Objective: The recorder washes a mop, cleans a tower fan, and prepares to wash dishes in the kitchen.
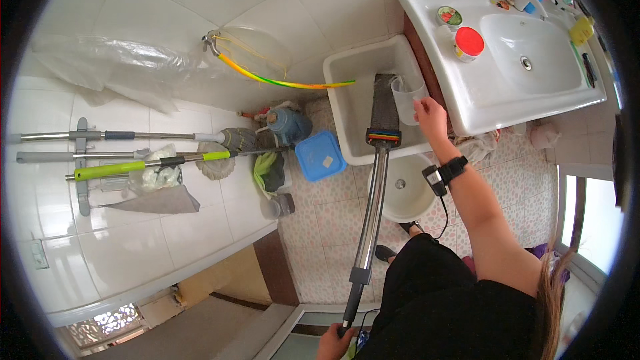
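My left hand (335, 343) grips the lower end of a long metal mop handle (371, 207) at the bottom edge. The flat grey mop head (385, 103) stands upright inside a white rectangular tub (343, 70) on the floor. My right hand (430, 112), with a black band on the wrist, holds a clear plastic measuring cup (407, 97) over the right side of the tub, next to the mop head. A yellow and green hose (280, 81) runs from a wall tap (212, 41) to the tub.
A white washbasin (513, 87) with a red-lidded jar (469, 43) and small items sits to the right. A white round basin (402, 187), a blue square lid (319, 155) and a blue jug (288, 125) lie on the patterned floor. Several mops hang on the tiled wall (133, 153).
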The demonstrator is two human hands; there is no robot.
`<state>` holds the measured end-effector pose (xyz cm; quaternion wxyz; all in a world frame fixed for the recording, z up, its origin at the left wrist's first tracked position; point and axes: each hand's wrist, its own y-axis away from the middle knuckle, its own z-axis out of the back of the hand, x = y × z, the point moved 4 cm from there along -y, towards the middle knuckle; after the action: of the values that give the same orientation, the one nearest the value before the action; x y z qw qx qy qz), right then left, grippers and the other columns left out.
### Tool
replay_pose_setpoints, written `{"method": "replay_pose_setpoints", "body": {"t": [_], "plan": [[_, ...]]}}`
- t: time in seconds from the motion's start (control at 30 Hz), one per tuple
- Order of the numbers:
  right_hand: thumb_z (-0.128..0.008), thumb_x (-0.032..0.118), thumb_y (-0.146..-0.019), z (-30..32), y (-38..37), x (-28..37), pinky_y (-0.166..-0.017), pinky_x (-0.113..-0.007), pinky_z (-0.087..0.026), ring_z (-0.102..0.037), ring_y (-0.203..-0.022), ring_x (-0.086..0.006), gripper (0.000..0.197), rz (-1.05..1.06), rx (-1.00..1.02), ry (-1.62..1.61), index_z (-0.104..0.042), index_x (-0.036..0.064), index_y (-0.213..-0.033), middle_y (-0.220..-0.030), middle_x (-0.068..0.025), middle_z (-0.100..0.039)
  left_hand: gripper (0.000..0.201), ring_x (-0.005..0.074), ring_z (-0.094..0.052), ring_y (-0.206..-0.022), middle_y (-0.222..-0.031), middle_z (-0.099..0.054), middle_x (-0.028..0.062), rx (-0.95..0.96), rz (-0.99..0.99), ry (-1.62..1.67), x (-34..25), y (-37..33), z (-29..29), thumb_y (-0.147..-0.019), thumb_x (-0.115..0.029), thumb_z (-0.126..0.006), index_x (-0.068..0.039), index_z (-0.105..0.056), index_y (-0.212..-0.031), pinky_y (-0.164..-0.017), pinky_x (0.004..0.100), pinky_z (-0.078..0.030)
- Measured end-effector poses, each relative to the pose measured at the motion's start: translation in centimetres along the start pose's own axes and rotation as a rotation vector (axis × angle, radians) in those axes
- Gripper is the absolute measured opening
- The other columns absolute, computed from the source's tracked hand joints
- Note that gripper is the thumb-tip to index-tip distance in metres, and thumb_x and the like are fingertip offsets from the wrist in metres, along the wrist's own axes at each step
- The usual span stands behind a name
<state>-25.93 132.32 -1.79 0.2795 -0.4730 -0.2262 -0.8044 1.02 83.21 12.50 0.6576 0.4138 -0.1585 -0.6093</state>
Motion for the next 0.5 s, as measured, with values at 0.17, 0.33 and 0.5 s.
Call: {"method": "replay_pose_setpoints", "body": {"t": [0.17, 0.33, 0.5], "plan": [[-0.050, 0.012, -0.083, 5.1, 2.8, 5.2, -0.055, -0.022, -0.042, -0.052, -0.059, -0.0080, 0.014, 0.063, -0.043, -0.419, -0.053, -0.0013, -0.082, -0.063, -0.0025, -0.053, 0.040, 0.0349, -0.056, -0.068, -0.074, -0.057, 0.0204, 0.041, 0.016, 0.025, -2.5, 0.1, 0.8, -0.076, -0.033, -0.058, 0.001, -0.051, -0.097, -0.058, 0.0403, -0.043], [-0.050, 0.011, -0.083, 10.4, 2.9, 7.4, -0.056, -0.022, -0.042, -0.052, -0.060, -0.0096, 0.014, 0.225, -0.151, -0.455, -0.050, -0.0025, -0.079, -0.069, -0.0045, -0.051, 0.043, 0.0329, -0.056, -0.069, -0.075, -0.057, 0.0186, 0.041, -0.019, 0.074, -2.7, 0.2, 0.6, -0.077, -0.034, -0.057, 0.000, -0.049, -0.102, -0.061, 0.0391, -0.044], [-0.050, 0.012, -0.083, 13.7, 0.6, 3.9, -0.057, -0.024, -0.043, -0.055, -0.062, -0.0137, 0.017, 0.294, -0.329, -0.290, -0.049, -0.0045, -0.080, -0.083, -0.0073, -0.048, 0.044, 0.0309, -0.056, -0.068, -0.075, -0.057, 0.0174, 0.043, -0.053, 0.053, -0.6, -0.2, -0.7, -0.077, -0.033, -0.058, -0.002, -0.047, -0.106, -0.060, 0.0392, -0.044]]}}
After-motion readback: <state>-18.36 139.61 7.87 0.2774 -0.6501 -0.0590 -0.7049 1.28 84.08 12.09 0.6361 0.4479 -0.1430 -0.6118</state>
